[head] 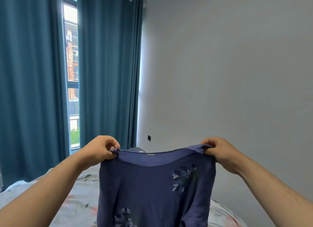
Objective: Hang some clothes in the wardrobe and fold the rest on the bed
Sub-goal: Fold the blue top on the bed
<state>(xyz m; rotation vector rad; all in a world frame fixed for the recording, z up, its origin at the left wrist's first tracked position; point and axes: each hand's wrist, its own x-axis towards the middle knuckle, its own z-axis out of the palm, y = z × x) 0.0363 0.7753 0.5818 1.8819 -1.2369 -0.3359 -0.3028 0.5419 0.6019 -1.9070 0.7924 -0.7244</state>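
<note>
Left hand [100,148] and right hand [218,148] pinch the blue leaf-print top [152,189] by its shoulders, at 6 o'clock above the bed [76,201].

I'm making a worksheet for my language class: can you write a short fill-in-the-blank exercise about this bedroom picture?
1. The left hand and right hand hold up a purple ____ by its shoulders.
2. The shirt bears a printed pattern of ____.
3. It hangs above a floral-sheeted ____.
4. The curtains beside the window are ____ in colour.

Missing words: shirt; leaves; bed; blue
</note>
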